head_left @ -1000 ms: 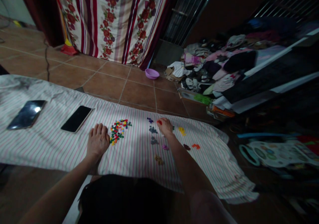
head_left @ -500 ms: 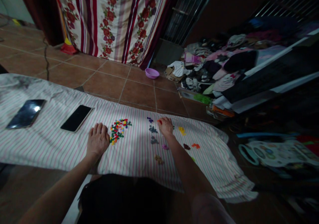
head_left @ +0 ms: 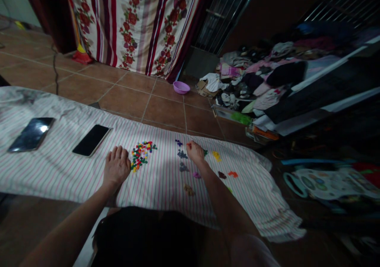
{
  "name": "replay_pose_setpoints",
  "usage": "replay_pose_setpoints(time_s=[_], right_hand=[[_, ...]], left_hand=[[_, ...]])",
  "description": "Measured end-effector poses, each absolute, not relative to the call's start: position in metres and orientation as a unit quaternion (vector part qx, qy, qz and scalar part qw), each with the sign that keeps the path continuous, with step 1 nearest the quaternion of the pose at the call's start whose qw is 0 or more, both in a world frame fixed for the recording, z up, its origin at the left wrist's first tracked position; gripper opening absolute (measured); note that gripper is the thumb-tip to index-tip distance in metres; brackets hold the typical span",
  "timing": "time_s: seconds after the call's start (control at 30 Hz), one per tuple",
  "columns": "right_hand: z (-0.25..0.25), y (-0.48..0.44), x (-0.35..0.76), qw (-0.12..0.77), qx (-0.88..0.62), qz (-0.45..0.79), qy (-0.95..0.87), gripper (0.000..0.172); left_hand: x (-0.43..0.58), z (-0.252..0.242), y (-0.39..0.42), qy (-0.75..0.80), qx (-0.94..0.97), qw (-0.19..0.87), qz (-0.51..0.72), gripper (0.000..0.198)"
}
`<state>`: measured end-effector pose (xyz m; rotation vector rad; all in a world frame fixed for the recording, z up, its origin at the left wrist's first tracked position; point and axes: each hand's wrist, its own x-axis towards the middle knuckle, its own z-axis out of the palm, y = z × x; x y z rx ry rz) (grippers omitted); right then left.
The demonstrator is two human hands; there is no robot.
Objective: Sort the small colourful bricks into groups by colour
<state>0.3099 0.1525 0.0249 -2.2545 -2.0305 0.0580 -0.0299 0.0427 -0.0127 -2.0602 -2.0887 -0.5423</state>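
Observation:
My left hand (head_left: 117,164) lies flat on the striped cloth with its fingers stretched out, just left of a mixed pile of small coloured pieces (head_left: 141,156). Over the sorted groups, my right hand (head_left: 195,151) is closed, its fingers curled; what they hold, if anything, is hidden. Left of it are purple pieces (head_left: 178,142), dark grey pieces (head_left: 182,154) and grey pieces (head_left: 183,166). Green pieces (head_left: 205,153) show partly behind it. Pink pieces (head_left: 196,175) and tan pieces (head_left: 188,190) lie nearer me. Rightward are yellow (head_left: 216,155), brown (head_left: 222,175) and orange pieces (head_left: 233,174).
Two dark-screened devices, a phone (head_left: 91,140) and a larger tablet-like one (head_left: 31,134), lie on the cloth (head_left: 74,180) at left. Beyond, a purple basin (head_left: 181,87) sits on the tiled floor. Heaped clothes (head_left: 258,77) fill the back right.
My right hand's fingers have curled inward, and the orange-red piece at their tips is out of sight. More of the green group shows now. My left hand has stayed in place.

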Motion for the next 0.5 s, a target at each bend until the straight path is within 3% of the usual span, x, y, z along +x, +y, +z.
replay_pose_setpoints(time_s=[0.5], right_hand=[[0.016,0.154,0.306,0.11,-0.713,0.038,-0.691,0.02]], left_hand=[[-0.029,-0.009,0.042,-0.698,-0.686,0.07,-0.192,0.037]])
